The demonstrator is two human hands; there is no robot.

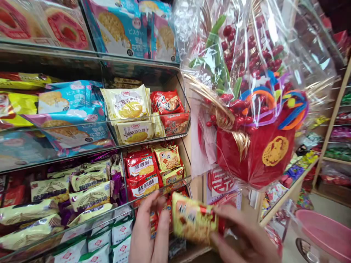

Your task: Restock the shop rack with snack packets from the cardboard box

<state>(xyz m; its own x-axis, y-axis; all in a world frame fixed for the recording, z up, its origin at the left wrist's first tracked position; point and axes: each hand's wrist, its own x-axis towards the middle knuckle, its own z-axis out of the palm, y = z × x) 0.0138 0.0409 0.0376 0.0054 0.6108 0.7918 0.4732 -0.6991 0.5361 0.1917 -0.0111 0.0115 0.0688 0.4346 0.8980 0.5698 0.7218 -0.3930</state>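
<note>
A yellow snack packet (192,219), slightly blurred, is pinched at its right edge by my right hand (241,233), with something red showing just behind it. My left hand (150,226) is raised to the left of the packet, thumb and fingers apart, with nothing seen between them. Behind my left hand is a shelf bin holding red packets (141,166) beside similar yellow packets (168,159).
Clear-fronted shelves (68,219) of wrapped biscuits fill the left side. A red gift basket (255,153) in clear wrap stands at upper right. A pink basin (326,230) is at lower right, near more candy shelving.
</note>
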